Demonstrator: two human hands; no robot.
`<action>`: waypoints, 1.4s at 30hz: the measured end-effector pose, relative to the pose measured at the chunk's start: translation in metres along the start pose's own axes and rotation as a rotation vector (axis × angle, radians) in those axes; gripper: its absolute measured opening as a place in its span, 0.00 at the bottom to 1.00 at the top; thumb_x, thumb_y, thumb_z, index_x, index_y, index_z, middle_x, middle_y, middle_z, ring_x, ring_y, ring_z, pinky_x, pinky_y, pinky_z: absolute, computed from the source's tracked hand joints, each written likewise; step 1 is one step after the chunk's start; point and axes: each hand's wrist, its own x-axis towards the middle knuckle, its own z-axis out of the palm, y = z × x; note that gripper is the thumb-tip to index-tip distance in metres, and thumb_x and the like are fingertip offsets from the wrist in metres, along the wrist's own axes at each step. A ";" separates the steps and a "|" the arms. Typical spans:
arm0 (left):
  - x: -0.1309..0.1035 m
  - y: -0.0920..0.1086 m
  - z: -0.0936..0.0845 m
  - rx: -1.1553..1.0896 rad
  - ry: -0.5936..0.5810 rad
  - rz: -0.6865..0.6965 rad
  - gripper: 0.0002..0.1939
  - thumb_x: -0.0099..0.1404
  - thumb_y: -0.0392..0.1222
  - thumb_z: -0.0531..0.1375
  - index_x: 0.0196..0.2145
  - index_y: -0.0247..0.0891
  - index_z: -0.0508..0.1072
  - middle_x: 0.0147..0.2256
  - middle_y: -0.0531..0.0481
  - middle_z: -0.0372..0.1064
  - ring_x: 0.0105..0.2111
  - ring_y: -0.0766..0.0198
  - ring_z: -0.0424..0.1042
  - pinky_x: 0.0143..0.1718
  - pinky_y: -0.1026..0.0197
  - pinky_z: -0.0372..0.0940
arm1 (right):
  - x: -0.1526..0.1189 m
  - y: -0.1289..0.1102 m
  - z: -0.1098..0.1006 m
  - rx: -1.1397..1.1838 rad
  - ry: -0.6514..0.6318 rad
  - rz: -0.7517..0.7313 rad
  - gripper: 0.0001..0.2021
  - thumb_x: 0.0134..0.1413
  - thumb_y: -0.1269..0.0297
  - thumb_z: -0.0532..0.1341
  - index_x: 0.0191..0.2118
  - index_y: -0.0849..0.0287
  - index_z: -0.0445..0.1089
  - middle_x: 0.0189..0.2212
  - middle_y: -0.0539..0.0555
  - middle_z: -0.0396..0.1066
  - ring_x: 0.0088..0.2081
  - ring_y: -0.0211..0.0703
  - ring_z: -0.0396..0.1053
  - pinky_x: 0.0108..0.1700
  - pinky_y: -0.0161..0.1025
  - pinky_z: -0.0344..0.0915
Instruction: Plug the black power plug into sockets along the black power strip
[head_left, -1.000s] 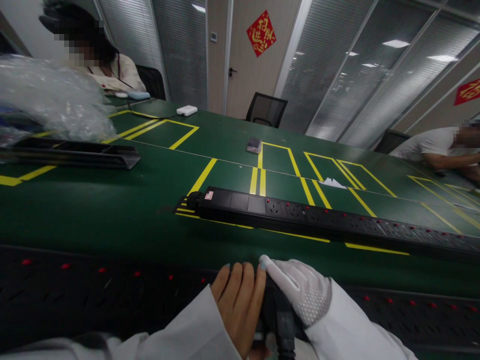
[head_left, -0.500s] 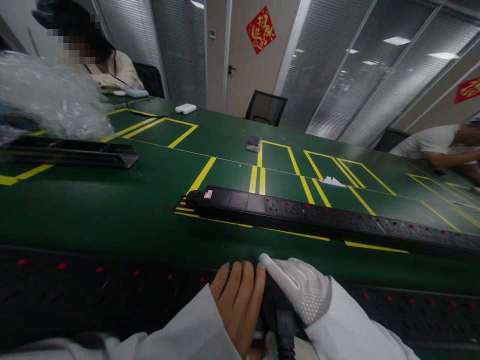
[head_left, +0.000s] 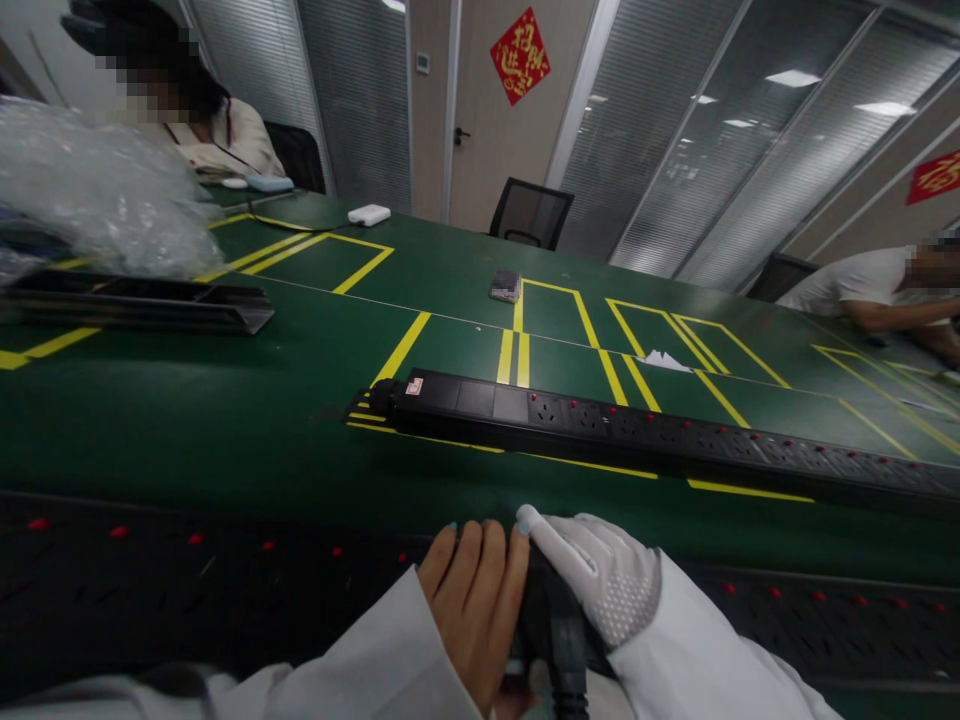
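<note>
My left hand [head_left: 476,610], ungloved, has its fingers side by side over the near black power strip [head_left: 225,590] at the bottom centre. My right hand [head_left: 604,570], in a white dotted glove, rests against the left one, its fingertip meeting the left fingers. Between and below them is a black plug with a thick cable [head_left: 568,650]. Both hands are closed around this plug area, but the exact grip underneath is hidden. Another black power strip [head_left: 637,425] with red switches lies farther up on the green table [head_left: 315,430].
Clear plastic wrap [head_left: 105,190] and a black metal channel [head_left: 142,302] lie at the left. A small dark block [head_left: 505,284], a white box [head_left: 369,215] and crumpled paper [head_left: 663,361] are farther back. People sit at the far left and far right.
</note>
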 end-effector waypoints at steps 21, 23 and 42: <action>0.000 0.002 -0.002 -0.022 -0.012 -0.012 0.30 0.57 0.51 0.57 0.53 0.30 0.67 0.51 0.39 0.66 0.50 0.49 0.66 0.53 0.51 0.56 | -0.004 0.002 0.002 -0.012 -0.015 -0.023 0.15 0.62 0.75 0.44 0.51 0.64 0.61 0.35 0.53 0.74 0.32 0.40 0.72 0.33 0.39 0.67; 0.000 0.002 -0.002 -0.019 -0.023 -0.008 0.31 0.56 0.52 0.58 0.53 0.30 0.67 0.51 0.39 0.66 0.50 0.49 0.67 0.52 0.51 0.57 | -0.004 0.003 0.000 -0.021 -0.053 -0.039 0.15 0.62 0.76 0.46 0.52 0.65 0.60 0.36 0.54 0.74 0.33 0.40 0.72 0.34 0.39 0.68; -0.002 0.000 0.002 0.015 0.017 0.019 0.30 0.60 0.54 0.55 0.53 0.29 0.66 0.51 0.40 0.66 0.49 0.49 0.66 0.52 0.52 0.56 | 0.001 0.000 -0.009 -0.056 -0.076 -0.021 0.15 0.63 0.75 0.43 0.51 0.63 0.60 0.35 0.52 0.74 0.32 0.39 0.72 0.34 0.39 0.68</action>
